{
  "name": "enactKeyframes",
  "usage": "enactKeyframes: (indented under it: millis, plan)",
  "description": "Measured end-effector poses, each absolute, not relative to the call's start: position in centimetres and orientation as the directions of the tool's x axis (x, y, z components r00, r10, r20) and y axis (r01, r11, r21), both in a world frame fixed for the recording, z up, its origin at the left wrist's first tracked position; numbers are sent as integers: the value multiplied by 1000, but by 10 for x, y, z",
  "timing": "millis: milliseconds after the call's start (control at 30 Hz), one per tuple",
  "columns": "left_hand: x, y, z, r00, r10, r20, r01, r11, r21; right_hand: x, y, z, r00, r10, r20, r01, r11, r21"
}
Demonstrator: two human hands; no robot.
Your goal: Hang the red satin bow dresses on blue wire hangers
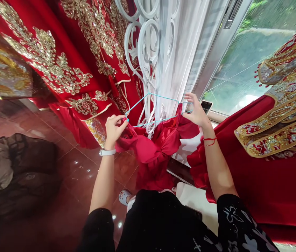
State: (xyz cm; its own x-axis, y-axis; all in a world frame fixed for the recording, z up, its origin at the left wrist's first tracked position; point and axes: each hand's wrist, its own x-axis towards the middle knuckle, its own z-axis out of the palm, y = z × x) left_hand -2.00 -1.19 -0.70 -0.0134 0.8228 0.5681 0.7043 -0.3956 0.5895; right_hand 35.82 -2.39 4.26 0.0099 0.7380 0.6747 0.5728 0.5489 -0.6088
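Note:
A light blue wire hanger (152, 96) hangs from a white scrolled metal rack (145, 42). A plain red satin dress (155, 147) droops from the hanger. My left hand (114, 127) pinches the dress strap at the hanger's left end, fingers closed. At the hanger's right end my right hand (195, 111) grips the other strap with curled fingers. A white band circles my left wrist and a red string my right wrist.
Red gowns with gold embroidery (58, 63) hang at the left, and another embroidered red garment (281, 115) is at the right. A phone (206, 106) lies on the window sill. White curtain (179, 52) hangs behind the rack. Dark bags (19, 175) sit on the tiled floor.

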Motion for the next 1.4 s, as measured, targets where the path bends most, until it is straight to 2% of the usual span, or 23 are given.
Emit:
enactKeyframes:
  millis: [67, 167, 267, 367, 433, 533, 633, 700, 867, 967, 1033, 1167, 1267, 1400]
  plan:
    - [-19, -11, -8, -11, 823, 568, 701, -399, 591, 334, -31, 39, 42, 689, 723, 594, 565, -573]
    - [-18, -9, -8, -8, 823, 568, 713, -393, 580, 276, -37, 31, -57, 727, 684, 521, 606, -601]
    - [-16, -10, -5, 22, 815, 579, 750, -397, 529, 213, -27, 21, -340, 771, 538, 435, 637, -637]
    - [-16, -14, 0, 29, 797, 604, 783, -394, 481, 167, -6, 11, -456, 823, 338, 468, 545, -695]
    - [-20, -19, -2, -6, 775, 632, 769, -400, 498, 150, 5, 6, -445, 865, 234, 522, 462, -717]
    - [-36, -29, -18, -93, 776, 623, 628, -440, 642, 139, 10, 0, -378, 901, 214, 557, 406, -724]
    - [-53, -43, -47, -52, 882, 468, 382, -415, 826, 135, 6, -4, -327, 915, 237, 544, 388, -744]
    - [-58, -53, -66, -40, 929, 368, 268, -345, 900, 133, 3, -5, -292, 925, 245, 534, 370, -760]
    - [-57, -58, -83, -298, 896, 329, 179, -286, 941, 132, 0, -7, -233, 940, 251, 519, 338, -785]
    - [-62, -47, -63, -333, 874, 353, 235, -286, 929, 135, -3, -8, -231, 936, 265, 506, 349, -789]
    - [-66, -39, -39, -245, 882, 402, 346, -308, 886, 135, -5, -9, -241, 931, 276, 499, 363, -787]
    - [-60, -26, 12, 94, 894, 438, 558, -412, 721, 132, -10, -9, -227, 934, 277, 521, 357, -776]
    - [-44, -21, 34, 272, 884, 379, 609, -463, 644, 132, -9, -8, -205, 947, 248, 560, 321, -764]
    - [-30, -20, 37, 390, 870, 303, 630, -492, 601, 137, -3, -5, -246, 946, 209, 592, 317, -741]
